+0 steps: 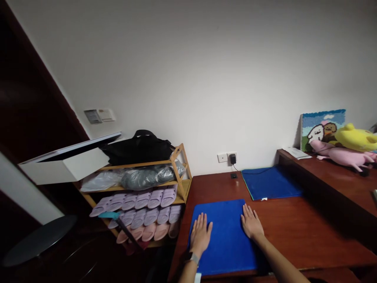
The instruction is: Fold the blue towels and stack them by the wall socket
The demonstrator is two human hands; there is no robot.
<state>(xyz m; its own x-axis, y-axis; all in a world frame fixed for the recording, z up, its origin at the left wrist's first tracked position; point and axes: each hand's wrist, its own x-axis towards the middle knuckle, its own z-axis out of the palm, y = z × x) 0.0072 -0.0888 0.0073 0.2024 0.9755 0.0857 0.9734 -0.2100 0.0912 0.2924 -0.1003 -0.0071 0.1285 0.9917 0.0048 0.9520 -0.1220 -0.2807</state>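
Observation:
A blue cloth (225, 239) lies flat on the reddish-brown desk (297, 228), close to its left end. My left hand (201, 234) rests palm down along the cloth's left side, fingers stretched out, with a watch on the wrist. On the opposite side, my right hand (252, 222) lies flat over the cloth's right edge, its fingers extended and slightly apart. Neither hand grips anything. Farther back on the desk is a second blue cloth (271, 182) with a green edge and a small white tag.
A black plug (233, 158) sits in the wall socket, its cord running behind the second cloth. Left of the desk stands a wooden rack (183, 177) with several slippers (153, 198) and a black bag (141, 147). Plush toys (343, 153) lie on the raised ledge at right.

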